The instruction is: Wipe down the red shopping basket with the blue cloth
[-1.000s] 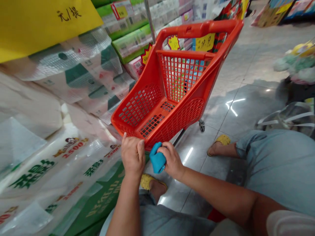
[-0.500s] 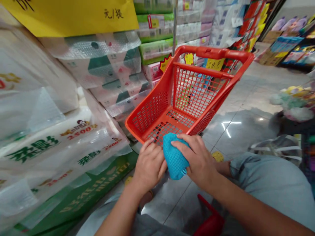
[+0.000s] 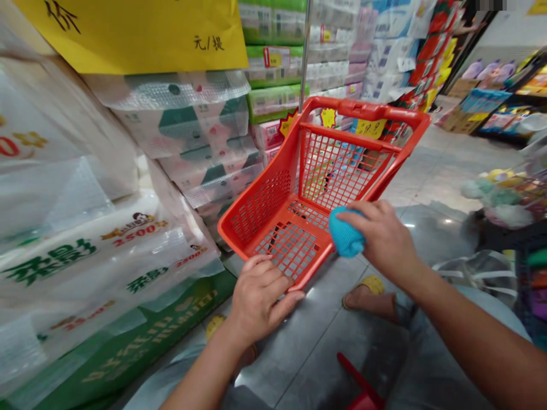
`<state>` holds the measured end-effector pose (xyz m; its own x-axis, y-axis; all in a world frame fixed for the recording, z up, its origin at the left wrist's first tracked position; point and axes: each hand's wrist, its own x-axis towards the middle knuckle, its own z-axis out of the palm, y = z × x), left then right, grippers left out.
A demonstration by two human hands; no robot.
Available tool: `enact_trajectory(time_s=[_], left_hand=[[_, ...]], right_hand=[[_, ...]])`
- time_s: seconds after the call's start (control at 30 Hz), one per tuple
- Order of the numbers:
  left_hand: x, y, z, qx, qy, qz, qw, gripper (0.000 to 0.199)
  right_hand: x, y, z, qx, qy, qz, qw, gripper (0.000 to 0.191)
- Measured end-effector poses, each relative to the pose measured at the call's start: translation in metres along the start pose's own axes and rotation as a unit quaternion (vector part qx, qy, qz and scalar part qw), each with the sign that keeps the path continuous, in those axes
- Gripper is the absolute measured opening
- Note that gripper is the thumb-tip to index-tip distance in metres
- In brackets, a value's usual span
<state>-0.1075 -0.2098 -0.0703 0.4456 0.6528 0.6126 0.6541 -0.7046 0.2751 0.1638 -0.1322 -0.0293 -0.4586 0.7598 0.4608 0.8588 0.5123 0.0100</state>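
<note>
A red plastic shopping cart [image 3: 273, 188] with grid walls stands tilted across the middle of the view, nothing lying in its basket. My left hand [image 3: 260, 296] grips the cart's near rim, fingers over the edge and thumb below it. My right hand [image 3: 382, 236] holds a bunched blue cloth [image 3: 346, 232] at the cart's right side rim. Part of the cloth is hidden behind my fingers.
Stacked tissue packs [image 3: 183, 125] and large white bags [image 3: 85, 256] line the left. A yellow sign [image 3: 145, 34] hangs above. Plush items [image 3: 504, 191] stand at the right. A red object [image 3: 363, 393] is on the floor below.
My right hand has moved right and up with the blue cloth, away from my left hand. My left hand has stayed near the cart's near rim, its thumb now stretched out.
</note>
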Motion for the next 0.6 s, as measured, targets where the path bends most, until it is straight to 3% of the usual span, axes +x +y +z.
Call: enact_trajectory(time_s=[0.13,0.2,0.3,0.37,0.43,0.5,0.57,0.6], left_hand=[[0.002,0.001,-0.001,-0.014,0.007,0.009,1.0,0.024],[0.002,0.002,-0.002,-0.017,0.009,0.017,1.0,0.023],[0.003,0.001,-0.003,-0.009,0.016,0.026,0.999,0.028],[0.003,0.0,-0.005,-0.007,0.02,0.029,0.999,0.033],[0.003,0.001,-0.006,-0.012,0.021,0.029,0.999,0.036],[0.003,0.003,-0.006,-0.02,0.019,0.03,0.999,0.036],[0.002,0.005,-0.006,-0.022,0.018,0.034,0.999,0.035],[0.001,0.006,-0.006,-0.022,0.017,0.035,0.999,0.034]], right_hand=[[0.036,0.056,-0.004,-0.085,0.021,0.106,0.99,0.033],[0.039,0.057,-0.005,-0.097,0.008,0.1,0.99,0.032],[0.029,0.045,-0.007,-0.072,-0.033,0.016,0.997,0.036],[0.027,0.052,-0.011,-0.058,-0.043,-0.025,0.997,0.039],[0.036,0.074,-0.018,-0.085,-0.038,0.002,0.996,0.036],[0.051,0.095,-0.025,-0.142,-0.037,0.071,0.987,0.032],[0.062,0.099,-0.03,-0.161,-0.066,0.09,0.981,0.027],[0.063,0.091,-0.032,-0.153,-0.092,0.065,0.982,0.025]])
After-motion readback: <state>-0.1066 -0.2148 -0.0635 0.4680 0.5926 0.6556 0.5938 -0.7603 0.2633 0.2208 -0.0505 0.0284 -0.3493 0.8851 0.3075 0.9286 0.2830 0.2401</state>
